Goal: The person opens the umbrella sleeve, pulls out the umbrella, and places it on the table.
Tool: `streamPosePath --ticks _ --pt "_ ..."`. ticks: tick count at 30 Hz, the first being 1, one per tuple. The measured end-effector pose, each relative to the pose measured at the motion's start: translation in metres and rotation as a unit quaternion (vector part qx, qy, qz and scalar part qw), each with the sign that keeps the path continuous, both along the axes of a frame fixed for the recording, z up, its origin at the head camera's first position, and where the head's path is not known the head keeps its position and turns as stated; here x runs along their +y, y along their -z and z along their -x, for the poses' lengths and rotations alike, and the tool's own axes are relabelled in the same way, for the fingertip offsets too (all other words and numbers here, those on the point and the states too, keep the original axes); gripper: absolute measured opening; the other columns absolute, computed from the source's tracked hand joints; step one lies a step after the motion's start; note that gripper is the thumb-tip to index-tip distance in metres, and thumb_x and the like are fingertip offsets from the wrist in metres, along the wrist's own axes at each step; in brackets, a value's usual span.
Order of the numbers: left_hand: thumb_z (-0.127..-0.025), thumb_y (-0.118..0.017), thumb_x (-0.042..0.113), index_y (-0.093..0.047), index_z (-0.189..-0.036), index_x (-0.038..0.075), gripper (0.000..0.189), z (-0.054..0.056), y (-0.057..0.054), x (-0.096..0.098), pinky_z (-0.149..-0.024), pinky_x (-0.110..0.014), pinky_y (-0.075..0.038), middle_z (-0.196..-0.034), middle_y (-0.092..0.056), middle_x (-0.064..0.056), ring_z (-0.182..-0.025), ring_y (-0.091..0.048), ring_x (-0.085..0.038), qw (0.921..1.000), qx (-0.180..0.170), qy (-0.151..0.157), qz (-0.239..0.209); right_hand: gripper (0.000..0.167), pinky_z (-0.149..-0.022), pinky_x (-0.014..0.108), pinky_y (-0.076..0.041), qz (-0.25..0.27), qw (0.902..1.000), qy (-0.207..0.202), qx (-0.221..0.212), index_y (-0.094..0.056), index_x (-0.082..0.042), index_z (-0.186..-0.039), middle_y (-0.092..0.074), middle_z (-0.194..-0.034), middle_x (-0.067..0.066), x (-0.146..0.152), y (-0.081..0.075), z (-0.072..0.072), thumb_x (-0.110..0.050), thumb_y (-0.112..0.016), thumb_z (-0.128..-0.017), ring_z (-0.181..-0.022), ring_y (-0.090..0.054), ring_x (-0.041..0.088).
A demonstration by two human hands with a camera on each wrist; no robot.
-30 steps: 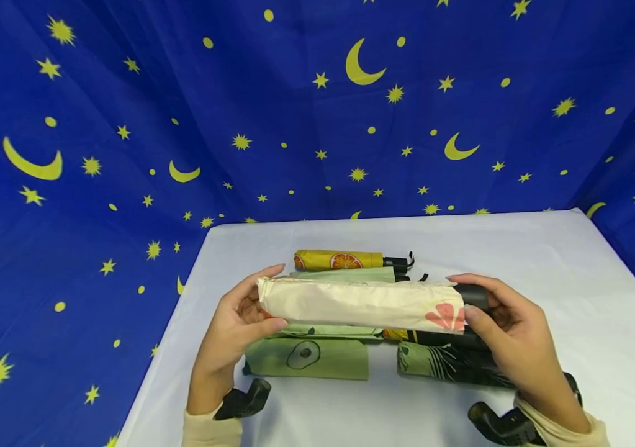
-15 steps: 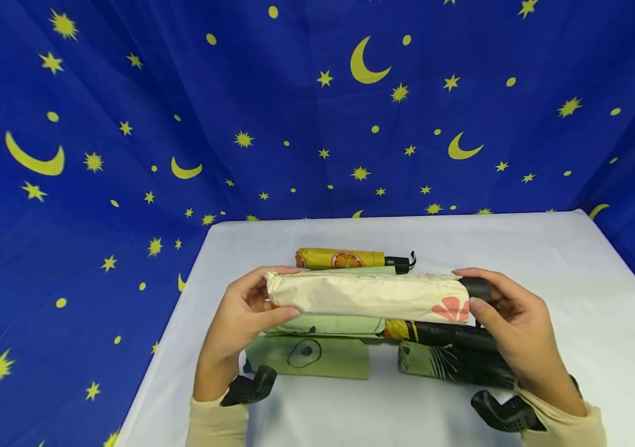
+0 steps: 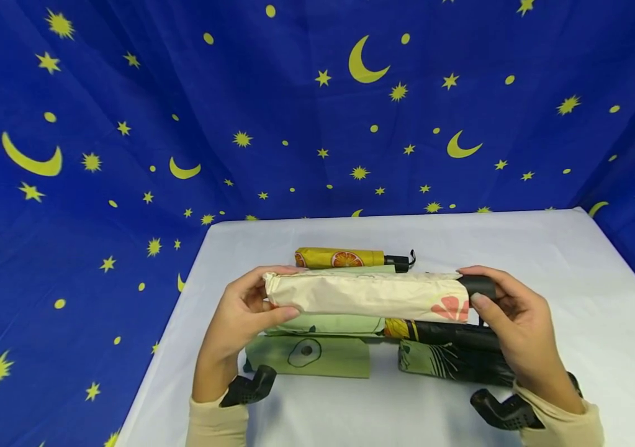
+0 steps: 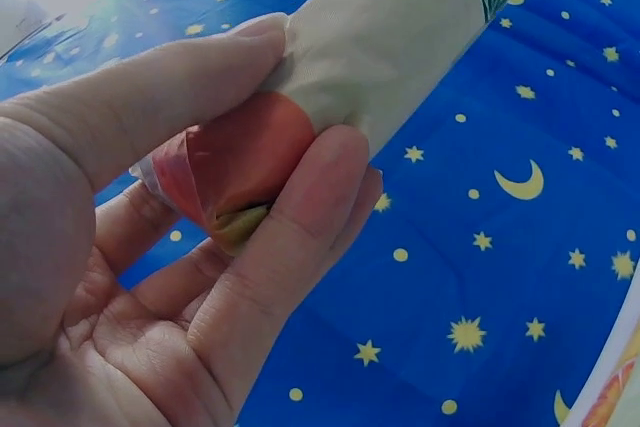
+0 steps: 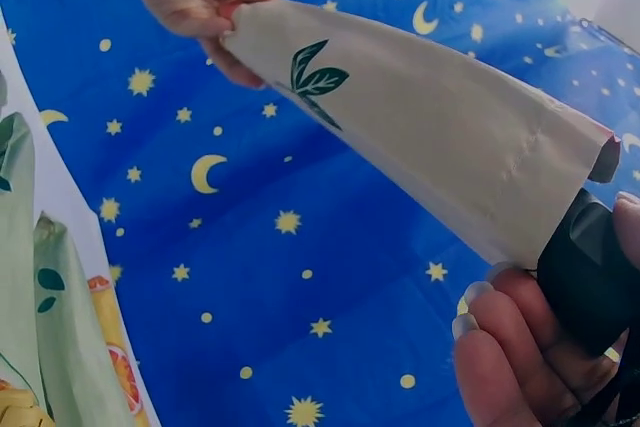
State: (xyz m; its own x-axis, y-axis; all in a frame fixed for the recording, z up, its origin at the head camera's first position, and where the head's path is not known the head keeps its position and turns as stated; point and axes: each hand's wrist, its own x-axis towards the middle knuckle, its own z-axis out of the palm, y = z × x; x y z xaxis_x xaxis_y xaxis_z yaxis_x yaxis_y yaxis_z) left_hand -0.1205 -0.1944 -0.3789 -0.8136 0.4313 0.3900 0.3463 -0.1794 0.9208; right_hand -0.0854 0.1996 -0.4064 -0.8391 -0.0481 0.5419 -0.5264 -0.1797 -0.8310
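Note:
A folded umbrella in a cream cover (image 3: 362, 298) is held level above the table between both hands, with a pink flower print near its right end. My left hand (image 3: 239, 316) pinches its left tip between thumb and fingers; the left wrist view shows a reddish end (image 4: 250, 152) there. At the other end my right hand (image 3: 518, 316) grips the black handle (image 3: 478, 287). Dark green leaves (image 5: 318, 80) are printed on the cover's far side. Below and behind it lie other folded umbrellas, partly hidden by the held one.
On the white table (image 3: 540, 248) lie a yellow umbrella with orange slices (image 3: 339, 257), a green avocado-print umbrella (image 3: 328, 358), a black-and-green umbrella (image 3: 451, 363) and several more between them. A blue star-and-moon curtain (image 3: 295, 112) surrounds the table.
Both hands have shifted the cream umbrella slightly up and to the right over the last second, with little movement in the last half. Their grips look the same.

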Motion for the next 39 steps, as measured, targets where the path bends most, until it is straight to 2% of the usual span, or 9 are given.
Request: streamPosePath --ticks 11,15,19,22,26,30,33,37,39 --pt "-0.084 -0.077 -0.014 -0.057 -0.132 -0.011 0.053 -0.001 -0.002 -0.004 -0.067 -0.027 -0.059 -0.126 -0.061 -0.022 -0.093 -0.066 -0.022 1.0 0.004 -0.007 0.005 0.031 -0.058 0.029 -0.037 0.028 0.9994 0.023 0.004 -0.053 0.025 -0.126 -0.071 -0.104 0.019 0.004 0.001 0.0 0.021 -0.047 -0.095 -0.077 -0.06 0.018" --pt "-0.084 -0.076 -0.013 -0.056 -0.133 -0.011 0.053 -0.001 -0.001 -0.005 -0.069 -0.027 -0.059 -0.132 -0.059 -0.022 -0.097 -0.066 -0.023 1.0 0.002 0.005 0.006 0.032 -0.061 0.027 -0.041 0.052 0.9985 0.009 0.015 -0.051 0.026 -0.126 -0.071 -0.104 0.02 0.005 0.003 0.001 0.022 -0.045 -0.096 -0.081 -0.061 0.019" --pt "-0.088 -0.073 -0.013 -0.054 -0.135 -0.012 0.051 -0.001 0.001 -0.007 -0.068 -0.026 -0.058 -0.138 -0.057 -0.022 -0.096 -0.066 -0.021 0.9994 0.021 0.027 -0.001 0.032 -0.076 0.025 -0.053 0.092 0.9952 -0.018 0.029 -0.046 0.029 -0.127 -0.07 -0.108 0.025 0.007 0.006 0.001 0.023 -0.04 -0.097 -0.094 -0.065 0.023" --pt "-0.09 -0.069 -0.013 -0.052 -0.136 -0.013 0.049 0.0 0.002 -0.009 -0.065 -0.024 -0.056 -0.139 -0.057 -0.022 -0.089 -0.066 -0.017 0.9983 0.044 0.038 -0.008 0.032 -0.085 0.029 -0.056 0.107 0.9934 -0.027 0.031 -0.045 0.03 -0.127 -0.069 -0.11 0.027 0.008 0.007 0.002 0.023 -0.039 -0.096 -0.1 -0.066 0.026" --pt "-0.091 -0.068 -0.013 -0.051 -0.136 -0.013 0.048 0.002 0.003 -0.01 -0.058 -0.026 -0.053 -0.139 -0.057 -0.022 -0.08 -0.064 -0.015 0.9969 0.067 0.041 -0.009 0.033 -0.085 0.03 -0.057 0.112 0.9929 -0.029 0.03 -0.045 0.03 -0.127 -0.068 -0.11 0.027 0.009 0.007 0.002 0.024 -0.038 -0.096 -0.1 -0.066 0.026" --pt "-0.09 -0.068 -0.015 -0.051 -0.136 -0.014 0.049 0.005 0.003 -0.011 -0.046 -0.025 -0.042 -0.137 -0.058 -0.023 -0.057 -0.047 -0.006 0.9961 0.082 0.034 -0.004 0.032 -0.086 0.031 -0.058 0.11 0.993 -0.028 0.032 -0.045 0.03 -0.127 -0.067 -0.111 0.027 0.01 0.007 0.002 0.024 -0.039 -0.096 -0.1 -0.067 0.026" --pt "-0.09 -0.068 -0.016 -0.052 -0.134 -0.016 0.047 0.007 0.004 -0.013 -0.052 -0.023 -0.049 -0.135 -0.059 -0.023 -0.064 -0.055 -0.006 0.9966 0.073 0.032 -0.019 0.031 -0.087 0.032 -0.058 0.114 0.9922 -0.031 0.038 -0.044 0.031 -0.127 -0.067 -0.112 0.029 0.011 0.008 0.002 0.023 -0.039 -0.097 -0.1 -0.068 0.027" --pt "-0.09 -0.068 -0.015 -0.052 -0.132 -0.018 0.045 0.008 0.005 -0.015 -0.075 -0.03 -0.06 -0.133 -0.059 -0.024 -0.102 -0.066 -0.025 0.9968 0.055 0.032 -0.047 0.031 -0.087 0.033 -0.059 0.126 0.9906 -0.035 0.042 -0.044 0.032 -0.126 -0.067 -0.114 0.03 0.013 0.008 0.003 0.023 -0.039 -0.097 -0.101 -0.068 0.029" --pt "-0.09 -0.068 -0.015 -0.052 -0.132 -0.018 0.045 0.008 0.005 -0.016 -0.079 -0.031 -0.06 -0.133 -0.059 -0.024 -0.107 -0.066 -0.027 0.9966 0.055 0.032 -0.052 0.031 -0.087 0.033 -0.059 0.129 0.9902 -0.034 0.041 -0.044 0.032 -0.126 -0.067 -0.114 0.03 0.015 0.009 0.003 0.023 -0.039 -0.097 -0.101 -0.068 0.029"
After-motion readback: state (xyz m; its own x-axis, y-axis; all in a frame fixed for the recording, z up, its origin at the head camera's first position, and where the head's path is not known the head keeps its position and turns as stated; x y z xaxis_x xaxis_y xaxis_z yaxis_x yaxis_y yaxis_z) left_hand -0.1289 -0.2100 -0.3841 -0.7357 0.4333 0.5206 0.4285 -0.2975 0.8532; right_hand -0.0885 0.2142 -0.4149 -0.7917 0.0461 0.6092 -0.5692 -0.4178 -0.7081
